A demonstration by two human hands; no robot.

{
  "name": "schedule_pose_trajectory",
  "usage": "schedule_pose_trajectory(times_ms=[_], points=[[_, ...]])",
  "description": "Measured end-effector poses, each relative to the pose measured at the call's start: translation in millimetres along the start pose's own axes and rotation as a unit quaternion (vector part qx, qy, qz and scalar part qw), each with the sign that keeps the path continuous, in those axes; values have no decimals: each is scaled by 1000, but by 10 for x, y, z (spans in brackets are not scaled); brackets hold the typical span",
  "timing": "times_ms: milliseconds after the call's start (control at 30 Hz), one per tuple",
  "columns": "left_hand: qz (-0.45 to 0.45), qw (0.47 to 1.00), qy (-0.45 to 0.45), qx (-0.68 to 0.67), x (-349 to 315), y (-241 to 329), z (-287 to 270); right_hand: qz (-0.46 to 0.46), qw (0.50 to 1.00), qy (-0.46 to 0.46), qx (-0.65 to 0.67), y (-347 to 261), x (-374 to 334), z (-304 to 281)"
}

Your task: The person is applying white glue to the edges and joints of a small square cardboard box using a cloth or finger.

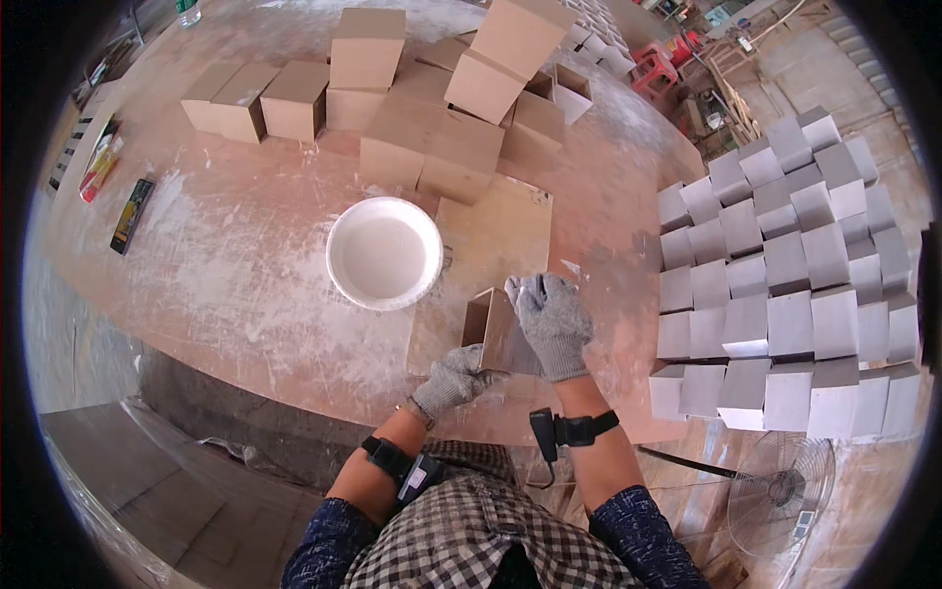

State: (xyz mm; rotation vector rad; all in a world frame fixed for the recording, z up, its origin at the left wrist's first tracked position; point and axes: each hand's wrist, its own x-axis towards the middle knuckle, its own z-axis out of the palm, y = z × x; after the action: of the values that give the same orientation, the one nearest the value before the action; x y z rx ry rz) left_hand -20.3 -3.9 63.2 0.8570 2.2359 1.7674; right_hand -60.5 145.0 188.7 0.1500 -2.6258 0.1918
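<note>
Checkered garment (481, 530) fills the lower centre. Above it, my left hand (453, 378) grips an open cardboard box (498, 334) mid-frame, over the tabletop (255, 270). My right hand (551, 316) curls partly closed at the box's upper right; I cannot tell whether it holds anything. I judge one wall is being worked; next calls for a steady left grip.

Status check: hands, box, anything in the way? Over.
Left hand gripping open brown box low. Right hand curled beside it, contact unclear. White bowl beyond, to the left, not blocking.
</note>
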Motion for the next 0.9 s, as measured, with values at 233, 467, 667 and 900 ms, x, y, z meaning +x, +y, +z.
schedule_pose_trajectory(times_ms=[233, 467, 667, 900], points=[[7, 999, 6, -48, 19, 19, 3, -95, 992, -38, 67, -254, -397, -271], [-30, 999, 16, -39, -18, 1, 34, -25, 1000, -5, -13, -186, 81, 75], [-104, 990, -3, -96, -16, -52, 38, -30, 987, -150, 38, -413, -384, -495], [-33, 996, 33, -77, -39, -185, 134, 48, 976, -210, -25, -207, 392, -48]])
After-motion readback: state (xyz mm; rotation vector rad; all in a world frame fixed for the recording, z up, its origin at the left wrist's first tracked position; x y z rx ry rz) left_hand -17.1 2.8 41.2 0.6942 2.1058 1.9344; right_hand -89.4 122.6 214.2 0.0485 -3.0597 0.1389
